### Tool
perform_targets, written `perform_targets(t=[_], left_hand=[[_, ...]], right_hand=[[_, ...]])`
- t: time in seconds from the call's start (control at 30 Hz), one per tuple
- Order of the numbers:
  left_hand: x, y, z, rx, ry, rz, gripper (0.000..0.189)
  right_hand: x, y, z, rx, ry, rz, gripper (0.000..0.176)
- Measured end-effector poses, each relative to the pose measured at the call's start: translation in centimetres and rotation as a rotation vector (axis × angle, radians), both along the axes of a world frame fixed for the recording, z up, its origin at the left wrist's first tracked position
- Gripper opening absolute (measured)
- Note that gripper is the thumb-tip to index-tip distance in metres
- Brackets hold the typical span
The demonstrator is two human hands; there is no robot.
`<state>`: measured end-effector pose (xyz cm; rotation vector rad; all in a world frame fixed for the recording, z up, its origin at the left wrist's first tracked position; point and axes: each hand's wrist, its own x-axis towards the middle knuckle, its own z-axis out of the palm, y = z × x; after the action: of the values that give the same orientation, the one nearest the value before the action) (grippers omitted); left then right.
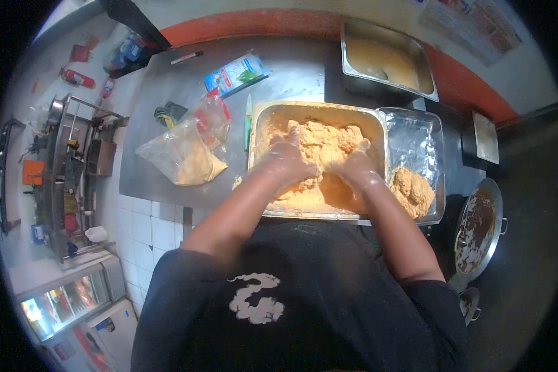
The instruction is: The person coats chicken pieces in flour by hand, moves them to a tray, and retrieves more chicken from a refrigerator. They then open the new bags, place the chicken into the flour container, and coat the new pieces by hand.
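A deep metal tray (383, 133) holds a crumbly orange-yellow floury mass (322, 139). My left hand (286, 162) rests in the left part of the mass, fingers apart and dusted with flour. On the right side, my right hand (354, 166) presses into the same mass with its fingers spread, also coated. The fingertips of both hands are partly sunk in the mass. Just right of the tray, a clear shallow container (415, 133) holds a coated lump (411, 192) in its front part.
Left of the tray lie a plastic bag of flour (195, 158), a green-handled knife (248, 124), a blue packet (235, 73), a dark cloth (170, 114) and a marker (186, 57). Behind stands a metal pan of pale liquid (384, 61). A large round pan (478, 230) is at right.
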<state>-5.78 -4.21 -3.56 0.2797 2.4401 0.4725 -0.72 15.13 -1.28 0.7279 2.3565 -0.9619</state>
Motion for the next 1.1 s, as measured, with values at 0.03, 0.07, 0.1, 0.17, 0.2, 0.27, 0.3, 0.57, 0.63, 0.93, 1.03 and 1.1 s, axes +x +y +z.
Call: perform_targets(t=[0.03, 0.07, 0.1, 0.17, 0.2, 0.27, 0.3, 0.57, 0.63, 0.93, 1.03, 1.1], left_hand=[[-0.9, 0.7, -0.8, 0.027, -0.04, -0.041, 0.142], [-1.3, 1.3, -1.5, 0.053, -0.08, -0.081, 0.146], [-1.2, 1.9, -1.9, 0.021, -0.011, -0.067, 0.15], [-1.1, 1.7, -2.7, 0.193, -0.05, -0.066, 0.147], [-1.4, 1.7, -2.9, 0.282, -0.061, -0.065, 0.146], [-1.2, 2.0, -5.1, 0.531, -0.076, 0.043, 0.136], [-1.0, 2.3, -5.8, 0.653, -0.088, 0.095, 0.132], [-2.9, -2.4, -2.7, 0.234, -0.167, 0.292, 0.122], [-0.2, -2.1, -1.0, 0.147, -0.156, 0.177, 0.126], [2.2, -0.4, 0.8, 0.058, -0.247, 0.003, 0.137], [2.0, -1.9, -0.3, 0.491, -0.263, 0.073, 0.134], [1.9, -2.9, -2.0, 0.744, -0.241, 0.098, 0.133]], right_hand=[[-1.3, 0.2, -2.1, 0.008, 0.001, 0.063, 0.134], [-1.6, 0.4, -3.7, 0.005, 0.025, 0.096, 0.135], [-1.9, 0.3, -4.4, 0.003, 0.05, 0.129, 0.136], [-1.9, 0.7, -5.6, -0.044, 0.047, 0.158, 0.134], [-2.0, 0.9, -4.9, -0.085, 0.029, 0.155, 0.131], [-2.7, 3.3, -11.5, -0.411, 0.2, 0.127, 0.121], [-2.5, 3.5, -11.5, -0.567, 0.245, 0.061, 0.116], [-0.9, 1.8, -3.8, -0.101, 0.067, 0.291, 0.069], [-0.5, 1.0, -2.6, 0.071, -0.051, 0.456, 0.058], [0.7, -2.0, -4.3, 0.097, -0.202, 0.742, 0.066], [1.3, -1.4, -4.2, -0.124, -0.016, 0.548, 0.087], [1.6, -0.3, -4.5, -0.214, 0.142, 0.442, 0.104]])
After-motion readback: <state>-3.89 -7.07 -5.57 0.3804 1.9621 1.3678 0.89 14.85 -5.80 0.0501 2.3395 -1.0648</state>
